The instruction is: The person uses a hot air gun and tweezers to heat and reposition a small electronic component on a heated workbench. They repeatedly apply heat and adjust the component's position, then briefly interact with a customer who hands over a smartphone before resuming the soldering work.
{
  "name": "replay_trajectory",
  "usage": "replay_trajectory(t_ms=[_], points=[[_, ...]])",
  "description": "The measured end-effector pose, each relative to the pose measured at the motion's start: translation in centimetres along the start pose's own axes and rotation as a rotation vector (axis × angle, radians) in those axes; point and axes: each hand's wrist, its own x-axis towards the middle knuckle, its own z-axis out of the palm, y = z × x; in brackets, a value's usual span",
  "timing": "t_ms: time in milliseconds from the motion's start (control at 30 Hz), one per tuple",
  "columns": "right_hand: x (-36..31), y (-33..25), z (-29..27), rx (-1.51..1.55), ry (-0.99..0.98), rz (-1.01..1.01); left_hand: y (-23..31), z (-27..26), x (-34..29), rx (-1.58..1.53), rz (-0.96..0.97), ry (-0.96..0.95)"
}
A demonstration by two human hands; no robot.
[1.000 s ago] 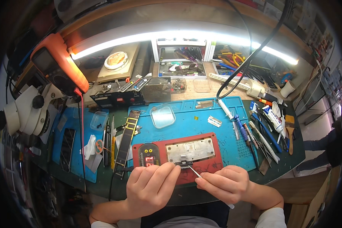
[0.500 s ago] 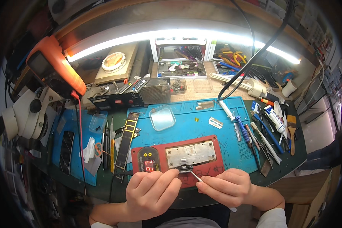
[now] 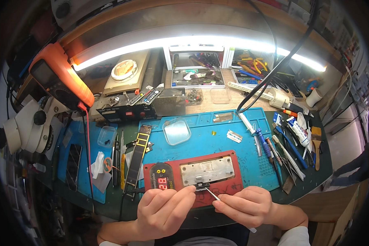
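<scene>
A small dark electronic part (image 3: pixel 201 185) is pinched at its left end by my left hand (image 3: pixel 166 211), whose fingers are closed. It sits at the front edge of the metal plate (image 3: pixel 209 170) set in a red heating station (image 3: pixel 229 189). My right hand (image 3: pixel 248 207) is closed around a thin pale pointed tool (image 3: pixel 212 194), held like a pen. The tip meets the part or lies very close to it; contact is too small to tell. A rounded pale end, likely of the same tool, shows below my right palm. My left fingers partly cover the station's red digital display (image 3: pixel 162 183).
Beneath the station lies a blue work mat (image 3: pixel 201 135), with a clear plastic tray (image 3: pixel 176 131) and a razor blade (image 3: pixel 234 136). Tweezers, brushes and a white tube (image 3: pixel 297 130) crowd the right. A microscope (image 3: pixel 28 123) and an orange multimeter (image 3: pixel 61 78) stand left.
The whole view has shifted slightly, so the bench appears a little lower and turned. The display reading has changed. Both hands keep nearly the same grip and place at the part.
</scene>
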Motion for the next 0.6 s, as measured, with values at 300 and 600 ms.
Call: replay_trajectory(t_ms=[300,600], points=[[0.1,0.0,-0.2,0.003,-0.026,0.002,1.0,-1.5,0.6,0.147,-0.039,-0.15],[0.2,0.1,-0.3,-0.007,-0.023,-0.006,2.1,-1.0,1.3,0.275,0.046,-0.172]])
